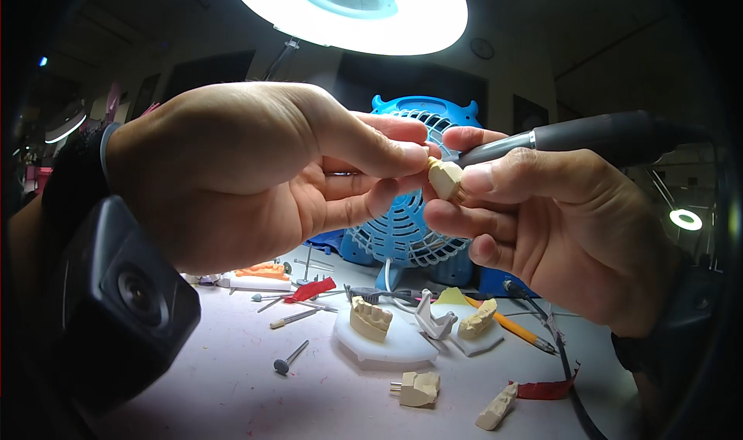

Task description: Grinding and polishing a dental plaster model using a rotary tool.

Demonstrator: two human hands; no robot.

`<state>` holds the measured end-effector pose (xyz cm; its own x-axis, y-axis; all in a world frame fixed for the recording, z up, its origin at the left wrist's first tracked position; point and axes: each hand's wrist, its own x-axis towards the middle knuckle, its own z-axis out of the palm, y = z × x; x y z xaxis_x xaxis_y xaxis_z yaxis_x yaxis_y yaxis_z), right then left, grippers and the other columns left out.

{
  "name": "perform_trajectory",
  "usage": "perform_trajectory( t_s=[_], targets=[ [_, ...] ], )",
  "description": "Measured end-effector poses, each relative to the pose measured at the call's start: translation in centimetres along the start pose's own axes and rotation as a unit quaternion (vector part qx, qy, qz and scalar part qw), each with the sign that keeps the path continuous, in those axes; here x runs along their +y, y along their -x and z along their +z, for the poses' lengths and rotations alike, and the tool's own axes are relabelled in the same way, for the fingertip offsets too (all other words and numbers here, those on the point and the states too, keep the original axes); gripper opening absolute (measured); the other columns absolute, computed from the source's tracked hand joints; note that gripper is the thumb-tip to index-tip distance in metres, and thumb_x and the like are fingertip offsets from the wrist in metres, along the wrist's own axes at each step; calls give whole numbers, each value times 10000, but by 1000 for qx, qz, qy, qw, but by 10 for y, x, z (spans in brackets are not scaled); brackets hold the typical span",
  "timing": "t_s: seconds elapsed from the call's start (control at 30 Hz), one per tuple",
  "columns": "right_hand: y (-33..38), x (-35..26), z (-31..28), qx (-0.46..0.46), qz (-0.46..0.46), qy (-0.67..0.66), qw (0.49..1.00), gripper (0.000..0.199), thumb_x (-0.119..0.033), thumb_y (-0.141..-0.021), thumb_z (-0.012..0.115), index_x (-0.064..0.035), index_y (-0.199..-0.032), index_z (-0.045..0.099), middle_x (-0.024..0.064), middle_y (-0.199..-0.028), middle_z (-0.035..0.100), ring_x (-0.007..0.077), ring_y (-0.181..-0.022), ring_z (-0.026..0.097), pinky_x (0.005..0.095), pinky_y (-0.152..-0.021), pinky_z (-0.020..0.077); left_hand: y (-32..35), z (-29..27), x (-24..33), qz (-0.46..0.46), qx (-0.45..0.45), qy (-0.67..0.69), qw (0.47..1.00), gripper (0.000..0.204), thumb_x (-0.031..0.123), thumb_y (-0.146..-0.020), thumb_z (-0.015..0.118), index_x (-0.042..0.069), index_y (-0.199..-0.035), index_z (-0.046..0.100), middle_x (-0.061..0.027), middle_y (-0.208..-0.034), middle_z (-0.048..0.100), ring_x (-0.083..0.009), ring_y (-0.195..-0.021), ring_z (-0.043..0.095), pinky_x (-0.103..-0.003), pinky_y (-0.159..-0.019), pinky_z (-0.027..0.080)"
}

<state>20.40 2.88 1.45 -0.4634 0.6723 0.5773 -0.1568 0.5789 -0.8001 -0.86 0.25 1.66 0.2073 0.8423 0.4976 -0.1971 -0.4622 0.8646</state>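
My right hand is closed around a small cream plaster tooth die, its thumb pressed to the block and thin pins showing beneath. A dark pen-shaped rotary handpiece rests across that same hand, its grey nose beside the die. From the other side my left hand pinches thumb and fingers together at the die's upper tip. Whatever sits in that pinch is mostly hidden; only a pale edge shows. Both hands are raised above the worktable.
Behind the hands stands a blue fan, under a bright ring lamp. On the table are a toothed plaster model on a white base, another plaster piece, a pinned block, a loose die, a mounted bur, red strips and a cable.
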Motion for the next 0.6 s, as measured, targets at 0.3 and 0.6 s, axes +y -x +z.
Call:
perform_trajectory(
  t_s=[0.3,0.6],
  targets=[
    [-6,6,-29,-90,43,-116,988,477,-77,-900,731,31,-1310,512,189,-1076,710,242,-1004,757,302,-745,617,3,2,-2,-7,9,-16,1000,597,-40,-908,737,-75,-1442,471,-202,-1256,615,-216,-1080,657,-326,-930,549],
    [5,-4,-7,-41,54,-108,992,383,-47,-925,702,13,-1272,551,186,-1088,716,238,-1009,764,305,-725,637,1,-1,-3,-19,-17,7,1000,613,-47,-915,725,-77,-1462,451,-209,-1308,589,-212,-1148,625,-321,-993,527]
  ],
)
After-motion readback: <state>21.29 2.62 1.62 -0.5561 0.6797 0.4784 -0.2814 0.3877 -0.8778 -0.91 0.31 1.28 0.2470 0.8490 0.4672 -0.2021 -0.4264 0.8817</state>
